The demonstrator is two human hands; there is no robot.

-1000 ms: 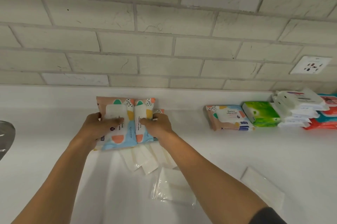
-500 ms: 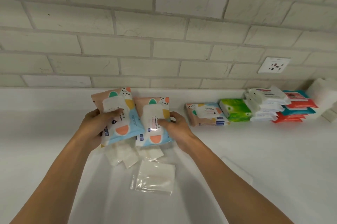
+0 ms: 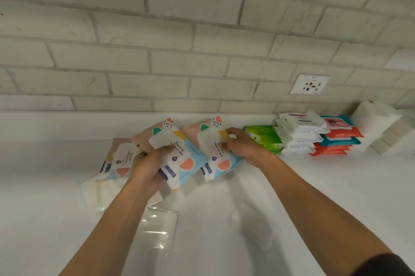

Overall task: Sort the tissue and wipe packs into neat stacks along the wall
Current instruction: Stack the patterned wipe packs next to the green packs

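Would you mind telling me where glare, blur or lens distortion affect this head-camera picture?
Head view: the wide-angle lens bows the courses of the brick wall; glare glints on the clear plastic pack; the white counter is washed out; the white stack at far right looks soft.

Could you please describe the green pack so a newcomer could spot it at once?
Find the white wall outlet in the brick wall, then look down to the counter, slightly left. The green pack lies there between the right hand and the stack of white packs; it is the only green one.
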